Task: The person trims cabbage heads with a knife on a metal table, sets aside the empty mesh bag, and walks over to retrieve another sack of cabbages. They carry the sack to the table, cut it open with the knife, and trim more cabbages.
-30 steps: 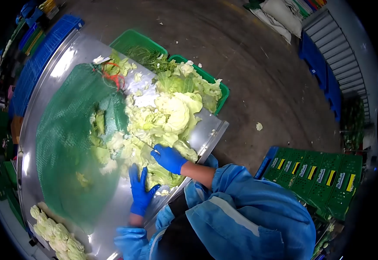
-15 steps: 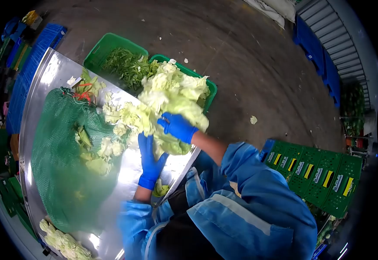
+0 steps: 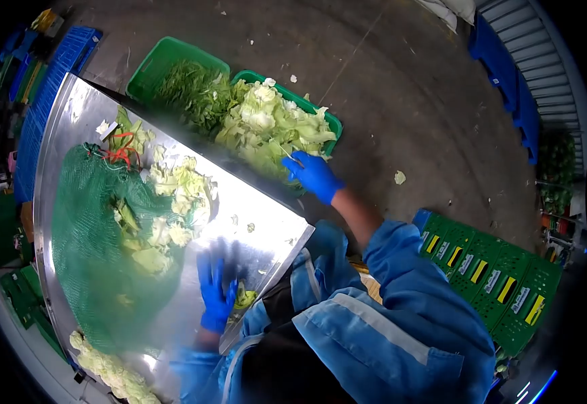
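My left hand [image 3: 217, 293], in a blue glove, is open with its fingers spread over the metal table [image 3: 266, 225]. A small piece of green leaf [image 3: 245, 296] lies beside it. My right hand [image 3: 312, 176], also blue-gloved, is past the table's edge, over a green crate [image 3: 334, 126] heaped with pale cabbage-like leaves [image 3: 266, 121]. Its fingers are curled; a thin pale thing shows at the fingertips, too small to name. More loose pale leaves [image 3: 182, 185] lie on the table, next to a green mesh sack [image 3: 91, 236] with red ties [image 3: 121, 151].
A second green crate [image 3: 146, 67] holds darker green leaves [image 3: 189, 87]. Pale leafy pieces [image 3: 111, 367] line the table's near left edge. Stacked green crates [image 3: 485, 269] stand on the right, blue pallets [image 3: 502, 81] farther off. Leaf scraps [image 3: 400, 177] dot the floor.
The large bunch of pale leaves has left the table's edge and lies in the crate. My right hand has moved outward to the right; my left hand has drawn back toward me.
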`<action>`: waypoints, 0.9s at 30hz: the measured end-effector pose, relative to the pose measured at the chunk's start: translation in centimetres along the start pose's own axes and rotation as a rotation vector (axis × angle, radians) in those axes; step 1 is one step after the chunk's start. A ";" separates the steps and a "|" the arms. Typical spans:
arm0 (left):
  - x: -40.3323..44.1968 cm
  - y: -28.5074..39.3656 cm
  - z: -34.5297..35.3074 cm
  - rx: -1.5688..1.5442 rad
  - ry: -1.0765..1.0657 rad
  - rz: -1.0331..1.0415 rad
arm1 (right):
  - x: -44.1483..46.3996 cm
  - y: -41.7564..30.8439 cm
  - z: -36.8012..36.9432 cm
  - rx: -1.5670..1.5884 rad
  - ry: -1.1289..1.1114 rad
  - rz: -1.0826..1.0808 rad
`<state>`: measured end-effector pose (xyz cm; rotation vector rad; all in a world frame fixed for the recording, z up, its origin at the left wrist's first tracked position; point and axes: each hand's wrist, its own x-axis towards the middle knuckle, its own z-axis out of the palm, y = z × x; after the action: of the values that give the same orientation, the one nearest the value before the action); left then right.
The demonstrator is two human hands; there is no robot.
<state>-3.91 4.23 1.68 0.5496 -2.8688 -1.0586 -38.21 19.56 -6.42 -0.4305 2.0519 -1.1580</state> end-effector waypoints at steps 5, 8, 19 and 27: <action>-7.7 -1.4 0.8 0.230 -0.287 0.010 | -4.7 4.3 2.9 0.165 -0.098 0.133; -4.6 -1.2 1.6 0.292 -0.349 0.016 | -5.7 6.2 5.3 0.430 0.018 0.027; 15.5 3.3 6.4 0.113 0.152 0.102 | -6.8 -8.0 4.2 0.552 -0.053 -0.054; -4.7 -3.8 -1.4 -0.100 0.934 -0.459 | -10.2 -7.3 11.8 -0.124 -0.443 -0.489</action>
<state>1.85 2.29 0.78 1.3057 -1.9000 -0.6816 -23.07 14.67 0.29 -1.1881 1.6725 -1.0822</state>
